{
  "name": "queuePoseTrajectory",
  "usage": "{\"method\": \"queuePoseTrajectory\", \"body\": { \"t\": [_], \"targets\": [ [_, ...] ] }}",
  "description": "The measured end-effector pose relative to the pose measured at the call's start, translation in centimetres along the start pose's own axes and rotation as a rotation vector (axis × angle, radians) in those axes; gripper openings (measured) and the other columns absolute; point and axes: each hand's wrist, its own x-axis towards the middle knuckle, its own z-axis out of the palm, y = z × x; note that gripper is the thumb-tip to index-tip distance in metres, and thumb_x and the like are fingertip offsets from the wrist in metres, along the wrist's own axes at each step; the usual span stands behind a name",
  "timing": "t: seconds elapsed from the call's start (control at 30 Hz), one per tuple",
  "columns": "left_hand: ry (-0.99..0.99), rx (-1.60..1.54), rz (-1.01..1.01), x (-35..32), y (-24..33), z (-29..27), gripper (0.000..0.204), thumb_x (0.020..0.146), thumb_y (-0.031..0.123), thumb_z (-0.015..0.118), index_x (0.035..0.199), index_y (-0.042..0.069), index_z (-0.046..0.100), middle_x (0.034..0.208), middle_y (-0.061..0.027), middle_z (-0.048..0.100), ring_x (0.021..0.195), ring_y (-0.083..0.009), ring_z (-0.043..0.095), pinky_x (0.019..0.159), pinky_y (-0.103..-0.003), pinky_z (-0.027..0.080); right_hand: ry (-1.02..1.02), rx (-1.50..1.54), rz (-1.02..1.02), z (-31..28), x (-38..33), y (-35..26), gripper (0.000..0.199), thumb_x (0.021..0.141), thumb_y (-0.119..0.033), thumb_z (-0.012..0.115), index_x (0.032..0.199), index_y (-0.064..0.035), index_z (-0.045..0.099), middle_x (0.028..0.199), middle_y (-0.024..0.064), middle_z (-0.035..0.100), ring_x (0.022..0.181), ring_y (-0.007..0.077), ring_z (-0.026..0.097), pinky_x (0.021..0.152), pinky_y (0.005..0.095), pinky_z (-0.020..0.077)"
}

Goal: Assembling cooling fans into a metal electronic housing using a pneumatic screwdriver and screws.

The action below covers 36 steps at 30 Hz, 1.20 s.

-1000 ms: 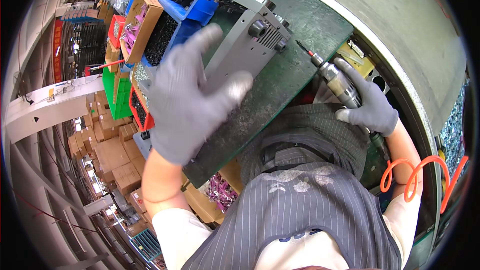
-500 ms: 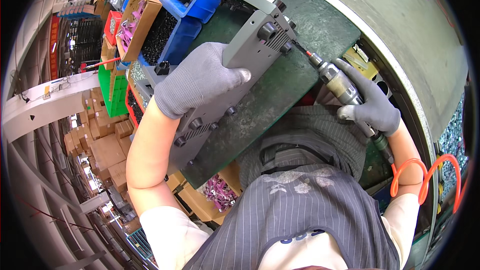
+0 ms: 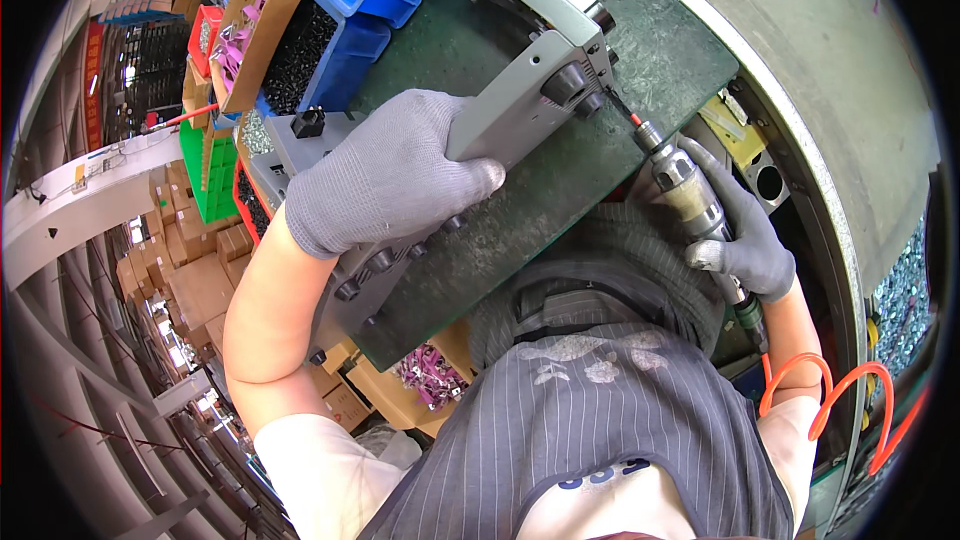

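My left hand (image 3: pixel 390 165), in a grey glove, grips the edge of a grey metal housing (image 3: pixel 520 105), its thumb lying over the near face. Black round feet (image 3: pixel 568 87) and smaller black knobs stick out of that face. Tilted on its side, the housing rests over the green work surface. In my gloved right hand (image 3: pixel 745 225) is a pneumatic screwdriver (image 3: pixel 690 190), fingers wrapped round its body. Its thin bit points up and left, with the tip close to a black foot at the housing's right end; whether they touch I cannot tell. An orange coiled air hose (image 3: pixel 825 380) trails from the tool.
Blue bins (image 3: pixel 350 55) of black parts stand at the far left, beside a cardboard box (image 3: pixel 262 30) with pink parts. A green crate (image 3: pixel 208 175) lies further left. Another carton of pink parts (image 3: pixel 430 377) sits below the green work surface (image 3: pixel 660 70). A metal-edged counter runs along the right.
The housing has turned in my left hand, its near face tipping downward. My left hand has shifted slightly left. The screwdriver has moved a little lower, its bit still near the feet.
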Motion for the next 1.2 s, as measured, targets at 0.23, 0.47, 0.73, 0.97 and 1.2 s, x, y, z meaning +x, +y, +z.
{"method": "queuePoseTrajectory", "body": {
  "t": [0.23, 0.47, 0.73, 0.97, 1.2],
  "targets": [
    [-0.068, -0.019, -0.022, 0.3, 0.0, -0.3, 0.029, 0.076, 0.016, 0.061, 0.093, -0.007, 0.062, 0.069, -0.0160, 0.064, 0.063, -0.0186, 0.061, 0.063, -0.032, 0.049, 0.006, -0.192, -0.029, 0.1, 0.3, -0.4, 0.104, 0.059, -0.034, 0.080, 0.144, -0.0017, 0.028, 0.126, 0.0126, 0.052, 0.118, 0.0208, 0.048, 0.105, 0.0326, 0.0300],
    [-0.093, -0.055, -0.014, 0.3, -0.2, -0.7, 0.031, 0.075, 0.017, 0.062, 0.094, -0.007, 0.062, 0.071, -0.0147, 0.064, 0.065, -0.0171, 0.060, 0.065, -0.031, 0.049, 0.028, -0.354, -0.129, 0.2, 0.2, -1.3, 0.094, 0.063, -0.032, 0.079, 0.141, -0.0061, 0.033, 0.126, 0.0186, 0.051, 0.116, 0.0311, 0.052, 0.099, 0.0352, 0.0380],
    [0.569, 0.507, 0.181, -1.9, 0.7, 1.6, 0.033, 0.074, 0.036, 0.069, 0.083, 0.005, 0.065, 0.077, -0.0148, 0.061, 0.073, -0.0329, 0.060, 0.064, -0.039, 0.048, 0.061, -0.288, -0.072, 0.0, -1.3, -0.7, 0.089, 0.060, -0.036, 0.081, 0.134, -0.0026, 0.043, 0.105, 0.0134, 0.061, 0.100, 0.0244, 0.059, 0.091, 0.0328, 0.0429],
    [0.699, 0.555, 0.273, -0.2, 1.3, 2.1, 0.034, 0.074, 0.035, 0.072, 0.070, 0.003, 0.060, 0.068, -0.0139, 0.056, 0.062, -0.0316, 0.055, 0.058, -0.039, 0.042, -0.008, 0.132, 0.012, 2.3, -3.4, 3.0, 0.076, 0.063, -0.026, 0.080, 0.127, 0.0014, 0.047, 0.103, 0.0038, 0.054, 0.094, 0.0125, 0.048, 0.085, 0.0271, 0.0395],
    [0.627, -0.252, 0.412, -5.1, 2.8, 4.8, 0.020, 0.085, 0.019, 0.055, 0.095, 0.003, 0.060, 0.076, -0.0012, 0.060, 0.069, -0.0082, 0.054, 0.064, -0.024, 0.044, -0.054, 0.295, 0.188, 2.4, -3.7, 3.3, 0.074, 0.064, -0.025, 0.074, 0.126, 0.0022, 0.047, 0.096, 0.0020, 0.054, 0.085, 0.0121, 0.049, 0.079, 0.0257, 0.0405]
  ]
}}
